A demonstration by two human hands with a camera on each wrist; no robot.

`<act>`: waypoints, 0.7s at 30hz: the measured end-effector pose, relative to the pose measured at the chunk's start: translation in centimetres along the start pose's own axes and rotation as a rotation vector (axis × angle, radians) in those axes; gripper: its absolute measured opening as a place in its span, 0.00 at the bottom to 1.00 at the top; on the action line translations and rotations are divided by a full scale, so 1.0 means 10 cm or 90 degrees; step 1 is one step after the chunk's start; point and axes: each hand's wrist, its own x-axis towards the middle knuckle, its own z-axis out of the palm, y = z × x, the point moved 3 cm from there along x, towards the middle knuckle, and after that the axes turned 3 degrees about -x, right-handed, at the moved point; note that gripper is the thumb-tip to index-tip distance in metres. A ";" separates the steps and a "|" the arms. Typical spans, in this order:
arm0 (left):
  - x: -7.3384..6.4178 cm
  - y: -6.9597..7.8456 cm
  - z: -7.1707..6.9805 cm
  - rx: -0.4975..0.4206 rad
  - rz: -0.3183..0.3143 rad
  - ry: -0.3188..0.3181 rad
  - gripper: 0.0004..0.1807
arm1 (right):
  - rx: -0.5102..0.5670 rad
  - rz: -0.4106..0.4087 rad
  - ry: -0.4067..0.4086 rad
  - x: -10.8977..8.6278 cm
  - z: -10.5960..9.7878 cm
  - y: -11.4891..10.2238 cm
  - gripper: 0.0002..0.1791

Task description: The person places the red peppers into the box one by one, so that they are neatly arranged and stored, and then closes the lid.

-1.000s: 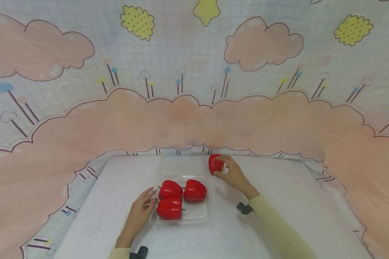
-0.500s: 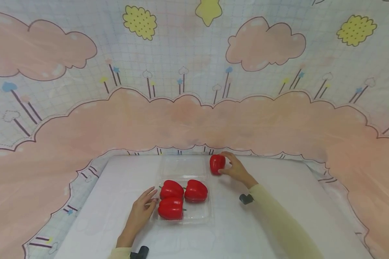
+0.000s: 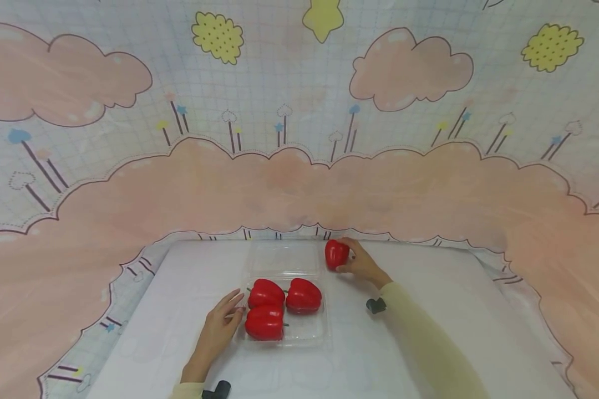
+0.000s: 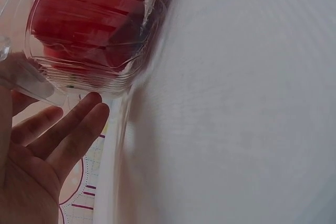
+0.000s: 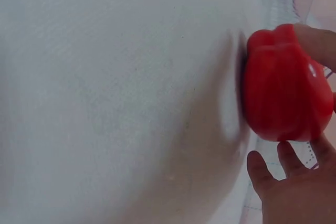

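At the table's far side, my right hand (image 3: 363,265) grips a red bell pepper (image 3: 336,255) just right of the raised lid. In the right wrist view the thumb lies on one side of this pepper (image 5: 283,85) and fingertips meet the other; two fingers stretch out below it. Three more red bell peppers (image 3: 303,296) lie in a clear plastic clamshell box (image 3: 306,331). My left hand (image 3: 217,327) has its fingers extended, fingertips right at the box's left rim. In the left wrist view those fingers (image 4: 79,129) sit close under the ribbed box wall (image 4: 84,80).
The box's hinged clear lid (image 3: 283,258) lies opened toward the back. A white cloth covers the table (image 3: 404,354), and a printed cloud curtain (image 3: 279,188) hangs behind it. Both wrists carry small black camera mounts (image 3: 376,305).
The right hand's fingers have shifted from over the pepper's front to its right side; the pepper stays in nearly the same place. The left hand and box hold still.
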 end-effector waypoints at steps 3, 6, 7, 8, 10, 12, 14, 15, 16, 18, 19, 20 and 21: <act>0.00 0.00 0.00 0.002 -0.004 -0.003 0.23 | -0.001 0.000 0.008 0.02 0.02 0.02 0.46; 0.00 -0.01 0.00 0.002 -0.008 -0.004 0.23 | -0.010 0.006 0.018 0.04 0.03 0.04 0.45; 0.00 0.00 0.00 0.001 -0.008 -0.003 0.23 | -0.012 0.009 0.021 0.06 0.03 0.05 0.45; 0.00 0.00 0.00 0.001 -0.009 -0.004 0.23 | -0.011 0.012 0.025 0.06 0.03 0.05 0.45; 0.01 0.00 0.00 -0.003 -0.009 -0.004 0.22 | -0.014 0.019 0.032 0.07 0.03 0.06 0.45; 0.01 0.01 0.00 -0.004 -0.014 -0.005 0.22 | -0.012 0.026 0.039 0.08 0.03 0.06 0.45; 0.01 0.01 0.00 -0.006 -0.020 -0.006 0.22 | -0.014 0.035 0.043 0.07 0.03 0.07 0.45; 0.01 0.01 0.00 -0.007 -0.022 -0.007 0.22 | -0.015 0.040 0.044 0.06 0.03 0.07 0.45; 0.01 0.01 0.00 -0.007 -0.023 -0.006 0.21 | -0.015 0.045 0.046 0.06 0.03 0.07 0.45; 0.00 0.01 0.00 -0.009 -0.020 -0.007 0.21 | -0.016 0.051 0.049 0.03 0.02 0.06 0.45; 0.00 0.01 0.00 -0.009 -0.017 -0.006 0.21 | -0.018 0.050 0.051 0.02 0.02 0.05 0.45; 0.00 0.01 0.00 -0.008 -0.011 -0.005 0.21 | -0.016 0.051 0.054 0.00 0.01 0.03 0.45; 0.00 0.01 0.00 -0.007 -0.006 -0.004 0.21 | -0.016 0.049 0.058 -0.01 0.00 0.02 0.44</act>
